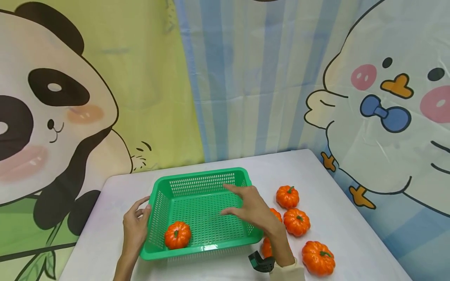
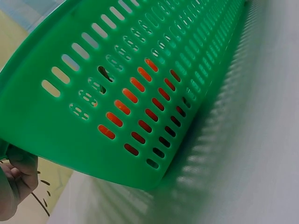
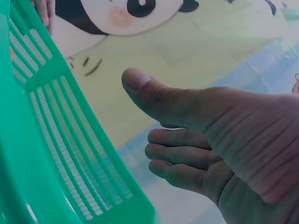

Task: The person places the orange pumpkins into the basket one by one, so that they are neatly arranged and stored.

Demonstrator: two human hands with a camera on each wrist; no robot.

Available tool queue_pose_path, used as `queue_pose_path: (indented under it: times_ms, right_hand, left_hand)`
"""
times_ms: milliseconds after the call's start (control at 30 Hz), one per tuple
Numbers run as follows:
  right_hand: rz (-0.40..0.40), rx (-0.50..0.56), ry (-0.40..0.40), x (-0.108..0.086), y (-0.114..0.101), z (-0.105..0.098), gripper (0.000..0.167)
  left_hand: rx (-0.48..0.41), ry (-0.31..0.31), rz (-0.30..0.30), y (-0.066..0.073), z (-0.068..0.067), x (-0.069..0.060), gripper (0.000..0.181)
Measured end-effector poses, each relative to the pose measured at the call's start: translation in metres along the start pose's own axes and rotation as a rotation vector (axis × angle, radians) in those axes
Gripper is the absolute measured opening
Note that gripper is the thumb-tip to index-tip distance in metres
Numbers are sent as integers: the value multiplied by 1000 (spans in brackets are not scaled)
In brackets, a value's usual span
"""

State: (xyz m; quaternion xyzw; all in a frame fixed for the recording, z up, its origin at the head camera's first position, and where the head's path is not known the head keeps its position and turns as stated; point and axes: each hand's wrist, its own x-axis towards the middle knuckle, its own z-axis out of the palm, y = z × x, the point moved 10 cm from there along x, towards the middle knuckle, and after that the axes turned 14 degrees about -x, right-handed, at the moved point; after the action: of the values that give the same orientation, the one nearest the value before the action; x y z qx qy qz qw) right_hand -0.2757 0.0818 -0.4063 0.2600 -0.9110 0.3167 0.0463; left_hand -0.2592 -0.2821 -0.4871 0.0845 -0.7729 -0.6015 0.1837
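Note:
A green plastic basket (image 1: 202,171) with slotted walls stands on the white table. One small orange pumpkin (image 1: 177,235) sits in its near left corner; through the slots in the left wrist view, orange pumpkin skin shows. My left hand (image 1: 136,226) grips the basket's left rim, with curled fingers also seen in the left wrist view. Over the basket's right side hovers my right hand (image 1: 247,205), thumb and fingers spread apart and holding nothing. The right wrist view shows that hand (image 3: 201,140) apart from the basket wall (image 3: 79,154).
Right of the basket lie several more pumpkins, among them a far one (image 1: 287,196), a middle one (image 1: 297,222) and a near one (image 1: 318,258). Others are partly hidden by the right arm. A curtain with a panda (image 1: 52,117) and a white bird hangs behind the table (image 1: 351,242).

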Motion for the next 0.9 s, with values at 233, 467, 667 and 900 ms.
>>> queue_pose_path:
  times_ms: [233,467,667,900]
  right_hand:
    - [54,-28,80,-13,20,-27,80]
    - [117,-84,158,-31,49,-46,79]
    - [186,-184,227,-42,79,-66,76]
    - [302,-244,261,-59,118,-74,77]
  left_hand:
    - [16,1,-1,0,1,3,37]
    - [22,10,-3,0,-1,4,37]
    - [14,11,14,4,1,6,37]
    - [36,15,1,1,0,5,36]
